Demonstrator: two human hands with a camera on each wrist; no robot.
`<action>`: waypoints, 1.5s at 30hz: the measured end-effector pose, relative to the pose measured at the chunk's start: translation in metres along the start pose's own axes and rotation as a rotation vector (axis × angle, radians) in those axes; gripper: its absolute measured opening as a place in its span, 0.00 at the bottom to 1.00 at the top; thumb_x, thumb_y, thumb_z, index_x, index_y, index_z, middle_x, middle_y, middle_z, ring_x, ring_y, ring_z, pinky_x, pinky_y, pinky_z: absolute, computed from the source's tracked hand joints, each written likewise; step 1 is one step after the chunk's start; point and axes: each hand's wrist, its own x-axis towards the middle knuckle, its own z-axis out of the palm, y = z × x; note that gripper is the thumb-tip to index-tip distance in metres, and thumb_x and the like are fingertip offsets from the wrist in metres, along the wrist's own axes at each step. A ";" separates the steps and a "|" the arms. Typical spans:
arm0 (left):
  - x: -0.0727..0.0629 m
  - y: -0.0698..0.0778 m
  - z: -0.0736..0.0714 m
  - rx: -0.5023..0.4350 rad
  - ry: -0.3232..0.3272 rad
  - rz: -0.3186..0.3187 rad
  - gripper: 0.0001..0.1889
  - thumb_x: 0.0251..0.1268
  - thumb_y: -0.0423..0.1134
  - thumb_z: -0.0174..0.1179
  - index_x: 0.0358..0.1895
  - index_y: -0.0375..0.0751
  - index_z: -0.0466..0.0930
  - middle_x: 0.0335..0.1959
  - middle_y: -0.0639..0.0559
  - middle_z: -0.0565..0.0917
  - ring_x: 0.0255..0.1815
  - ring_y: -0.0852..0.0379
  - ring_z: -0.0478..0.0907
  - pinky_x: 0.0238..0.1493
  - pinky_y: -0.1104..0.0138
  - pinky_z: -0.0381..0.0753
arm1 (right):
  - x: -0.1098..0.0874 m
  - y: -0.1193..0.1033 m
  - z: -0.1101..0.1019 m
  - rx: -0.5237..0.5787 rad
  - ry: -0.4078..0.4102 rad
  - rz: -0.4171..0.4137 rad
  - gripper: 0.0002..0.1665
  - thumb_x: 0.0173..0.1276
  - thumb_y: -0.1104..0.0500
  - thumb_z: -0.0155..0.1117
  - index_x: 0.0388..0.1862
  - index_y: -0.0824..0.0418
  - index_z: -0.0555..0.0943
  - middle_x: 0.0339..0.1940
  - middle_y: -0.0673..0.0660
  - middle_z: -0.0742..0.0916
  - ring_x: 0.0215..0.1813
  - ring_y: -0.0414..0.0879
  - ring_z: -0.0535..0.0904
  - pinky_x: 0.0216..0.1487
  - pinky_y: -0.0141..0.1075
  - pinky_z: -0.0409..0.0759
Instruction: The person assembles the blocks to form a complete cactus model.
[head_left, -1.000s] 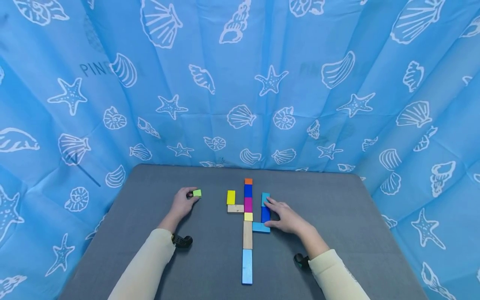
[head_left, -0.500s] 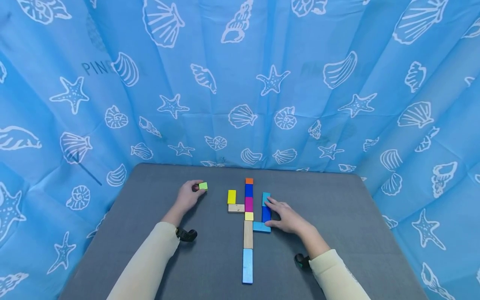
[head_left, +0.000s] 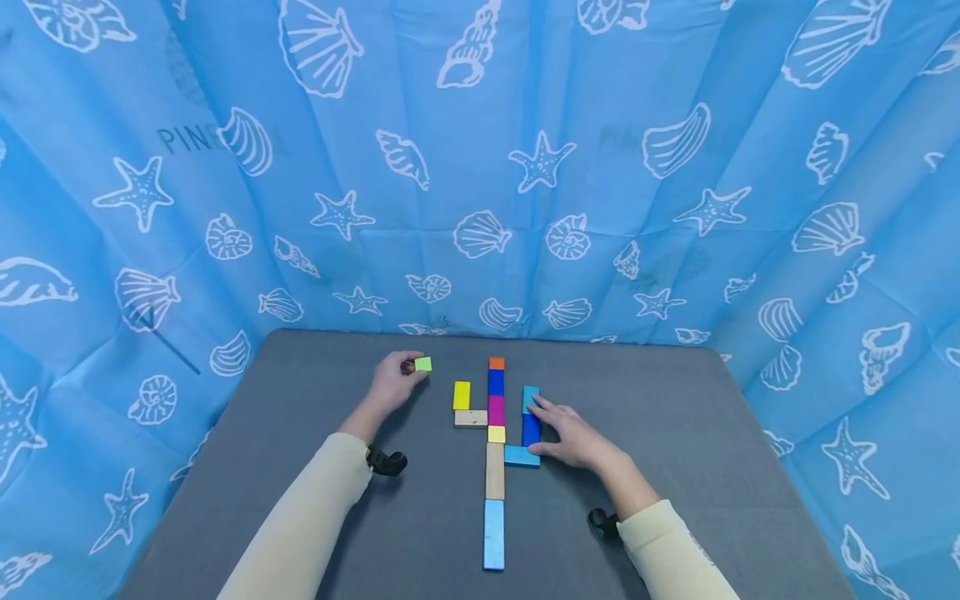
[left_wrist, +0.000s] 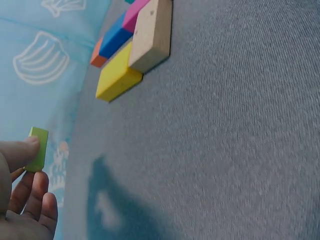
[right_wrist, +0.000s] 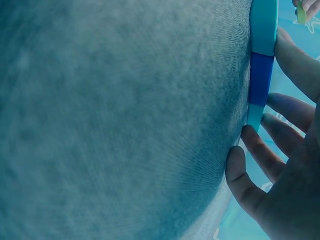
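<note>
My left hand (head_left: 393, 379) pinches a light green block (head_left: 423, 364) between thumb and fingers, left of the yellow block (head_left: 461, 396). In the left wrist view the green block (left_wrist: 39, 150) is raised, its shadow falling on the table. My right hand (head_left: 573, 436) rests its spread fingers on blocks at the right: fingertips by the upper light blue block (head_left: 530, 396), thumb at the flat-lying light blue block (head_left: 519, 455), spanning the dark blue block (head_left: 532, 430). The right wrist view shows the thumb touching a light blue block (right_wrist: 263, 25).
A central column runs from an orange block (head_left: 497, 363) through dark blue, magenta (head_left: 497, 409), pale yellow and wooden (head_left: 495, 471) blocks to a long light blue block (head_left: 493, 533). A small wooden block (head_left: 471, 419) joins it from the left. A shell-patterned curtain hangs behind the grey table (head_left: 315, 354).
My left hand has carried the light green block right and toward the table's far edge, nearer the yellow block. My right hand has stayed in place on the blue blocks.
</note>
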 end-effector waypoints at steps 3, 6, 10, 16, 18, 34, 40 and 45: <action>0.002 0.003 0.005 0.013 -0.015 0.014 0.21 0.71 0.37 0.63 0.65 0.40 0.78 0.58 0.41 0.78 0.54 0.46 0.76 0.54 0.53 0.78 | 0.000 0.002 0.000 0.003 -0.001 0.001 0.48 0.67 0.42 0.70 0.80 0.51 0.62 0.83 0.55 0.61 0.80 0.61 0.57 0.72 0.60 0.65; 0.005 0.008 0.009 0.014 -0.036 0.027 0.21 0.71 0.37 0.63 0.65 0.40 0.78 0.58 0.41 0.78 0.54 0.46 0.76 0.54 0.53 0.78 | -0.001 0.004 0.000 0.005 0.003 0.005 0.48 0.66 0.42 0.70 0.80 0.51 0.62 0.83 0.55 0.60 0.80 0.61 0.56 0.72 0.60 0.65; 0.009 0.017 0.015 0.019 -0.048 0.035 0.21 0.71 0.37 0.63 0.65 0.39 0.78 0.57 0.40 0.78 0.54 0.46 0.76 0.54 0.53 0.78 | -0.002 0.006 -0.001 0.009 0.009 0.007 0.48 0.66 0.42 0.70 0.80 0.51 0.62 0.83 0.55 0.60 0.81 0.61 0.56 0.72 0.60 0.64; 0.014 0.023 0.026 0.036 -0.047 0.026 0.20 0.70 0.37 0.64 0.63 0.41 0.80 0.53 0.42 0.79 0.51 0.47 0.76 0.52 0.54 0.78 | -0.003 0.006 -0.002 0.014 0.014 0.002 0.48 0.66 0.42 0.70 0.80 0.52 0.62 0.83 0.55 0.61 0.80 0.62 0.56 0.72 0.61 0.65; 0.017 0.023 0.030 0.037 -0.063 0.017 0.20 0.70 0.37 0.64 0.63 0.41 0.80 0.51 0.42 0.79 0.49 0.47 0.75 0.51 0.55 0.78 | -0.003 0.005 -0.002 0.010 0.014 0.004 0.48 0.66 0.42 0.70 0.80 0.52 0.62 0.83 0.55 0.61 0.80 0.62 0.57 0.72 0.60 0.65; 0.026 0.017 0.057 -0.038 -0.100 -0.088 0.20 0.68 0.35 0.66 0.62 0.41 0.81 0.44 0.45 0.81 0.40 0.51 0.74 0.38 0.65 0.76 | -0.002 0.000 0.000 -0.008 0.010 -0.001 0.47 0.67 0.42 0.69 0.80 0.51 0.62 0.83 0.54 0.60 0.81 0.61 0.56 0.72 0.60 0.65; 0.028 0.016 0.062 -0.042 -0.112 -0.087 0.20 0.68 0.35 0.65 0.62 0.41 0.82 0.44 0.46 0.80 0.40 0.51 0.74 0.40 0.64 0.76 | -0.002 0.000 0.001 -0.004 0.014 0.013 0.48 0.66 0.41 0.70 0.80 0.50 0.62 0.83 0.53 0.60 0.81 0.60 0.56 0.72 0.60 0.65; 0.027 0.016 0.063 -0.058 -0.119 -0.085 0.19 0.69 0.34 0.64 0.61 0.41 0.82 0.45 0.45 0.80 0.42 0.51 0.73 0.43 0.62 0.76 | -0.003 0.000 0.001 0.004 0.011 0.008 0.48 0.66 0.41 0.70 0.80 0.51 0.62 0.83 0.53 0.60 0.81 0.60 0.56 0.72 0.60 0.65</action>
